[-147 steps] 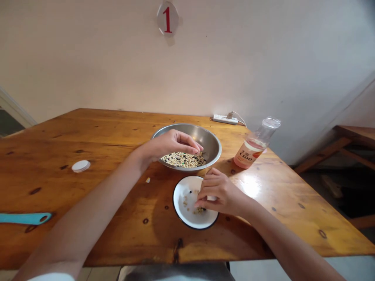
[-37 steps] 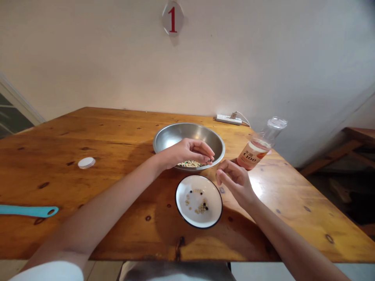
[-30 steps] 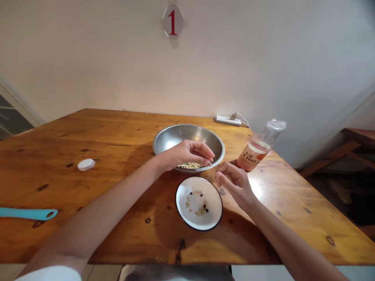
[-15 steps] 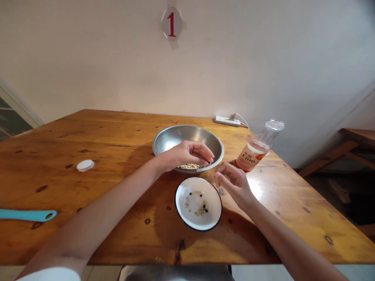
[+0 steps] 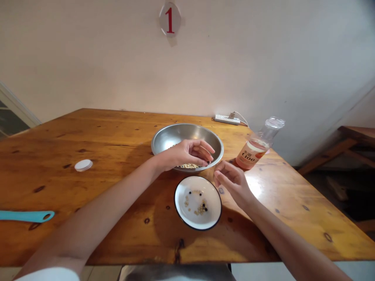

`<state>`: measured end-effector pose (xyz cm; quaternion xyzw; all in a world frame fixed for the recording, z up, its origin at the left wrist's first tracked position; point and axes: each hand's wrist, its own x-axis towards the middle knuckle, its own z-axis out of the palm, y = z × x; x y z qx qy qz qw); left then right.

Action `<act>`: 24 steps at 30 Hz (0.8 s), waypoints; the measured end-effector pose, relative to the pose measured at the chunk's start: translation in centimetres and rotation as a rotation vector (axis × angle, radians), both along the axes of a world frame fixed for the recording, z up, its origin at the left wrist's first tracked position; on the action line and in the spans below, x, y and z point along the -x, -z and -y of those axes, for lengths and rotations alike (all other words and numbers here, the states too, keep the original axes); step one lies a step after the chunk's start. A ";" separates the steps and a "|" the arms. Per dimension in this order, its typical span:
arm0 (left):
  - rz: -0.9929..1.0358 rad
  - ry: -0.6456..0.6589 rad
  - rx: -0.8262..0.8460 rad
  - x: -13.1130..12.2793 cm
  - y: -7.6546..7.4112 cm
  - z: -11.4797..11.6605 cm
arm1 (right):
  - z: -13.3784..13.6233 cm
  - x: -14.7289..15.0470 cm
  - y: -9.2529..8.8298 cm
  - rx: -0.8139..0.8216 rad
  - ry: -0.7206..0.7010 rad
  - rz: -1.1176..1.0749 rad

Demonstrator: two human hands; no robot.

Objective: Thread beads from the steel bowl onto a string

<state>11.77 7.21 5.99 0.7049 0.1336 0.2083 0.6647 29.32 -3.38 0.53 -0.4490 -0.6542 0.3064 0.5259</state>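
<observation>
My left hand (image 5: 191, 153) hangs over the near right part of a steel bowl (image 5: 166, 134), its thumb and fingertips closed around a small black bean (image 5: 208, 162). Pale beans (image 5: 189, 166) lie in the bottom of the bowl, partly hidden by this hand. Just right of the bowl's near rim is my right hand (image 5: 231, 179), fingers curled and thumb near the index tip; anything between them is too small to make out. Below both hands stands a white dish (image 5: 187, 218) with a dark rim, holding several pale beans and a few black ones.
A bottle (image 5: 252, 152) of pink drink stands right of the bowl. On the left lie a white lid (image 5: 83, 165) and a turquoise handle (image 5: 26, 216). A power strip (image 5: 227, 119) sits at the back of the wooden table (image 5: 117, 234), against the wall.
The left index finger has lifted slightly from the black bean's side. Otherwise the hands keep their places, and the whole view has shifted a little.
</observation>
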 end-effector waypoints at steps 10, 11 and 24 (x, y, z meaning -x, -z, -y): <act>0.033 0.019 -0.002 0.0 0.3 -0.2 | -0.1 0.1 0.0 0.045 -0.024 -0.108; 0.037 0.021 -0.003 0.0 0.4 -0.3 | -0.1 0.1 0.0 0.054 -0.026 -0.113; 0.058 0.018 -0.023 -0.2 0.3 -0.1 | -0.4 0.2 0.2 0.134 -0.038 -0.217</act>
